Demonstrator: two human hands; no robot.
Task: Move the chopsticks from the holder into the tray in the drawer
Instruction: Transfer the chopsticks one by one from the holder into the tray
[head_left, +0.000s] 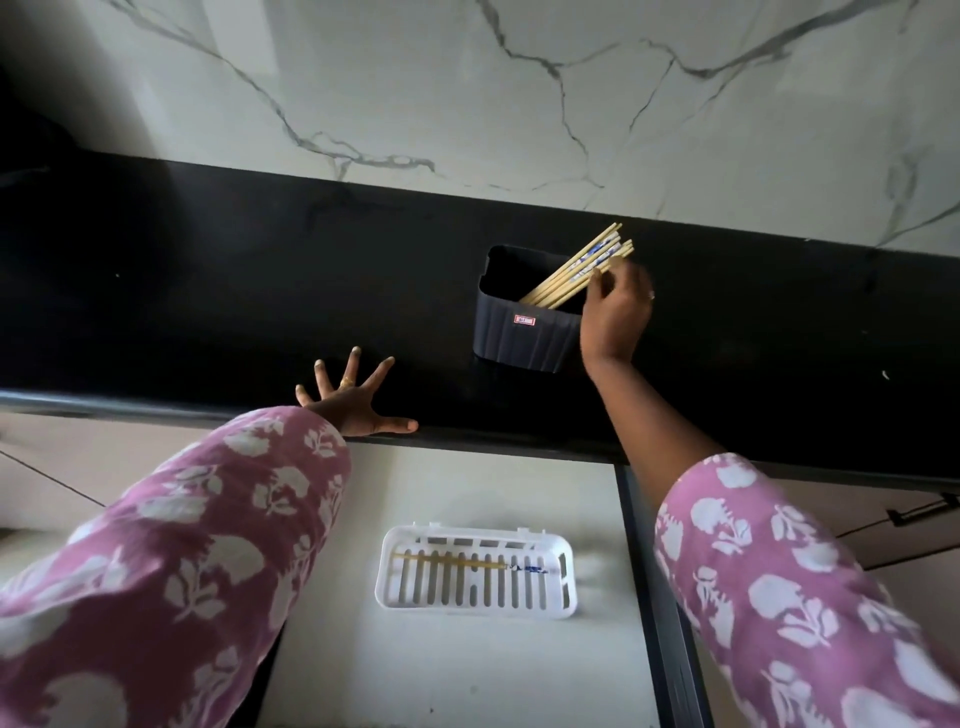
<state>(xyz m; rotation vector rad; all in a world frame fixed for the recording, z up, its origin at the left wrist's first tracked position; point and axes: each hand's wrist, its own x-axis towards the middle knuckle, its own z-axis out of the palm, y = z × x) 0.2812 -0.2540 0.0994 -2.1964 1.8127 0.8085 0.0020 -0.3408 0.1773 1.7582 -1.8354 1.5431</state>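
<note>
Early in the job: my right hand (618, 312) pinches the upper ends of the chopsticks (574, 274) leaning right in the dark holder (524, 338) on the black countertop (208, 286), beyond the open drawer (467, 675). My left hand (353, 402) lies spread flat at the counter's near edge, holding nothing. Below, the white slotted tray (387, 571) holds at least one chopstick (457, 560) laid lengthwise. Most of the bundle is yet to be moved.

Mauve white-flowered sleeves (182, 545); seemingly ringed fingers (350, 370).
</note>
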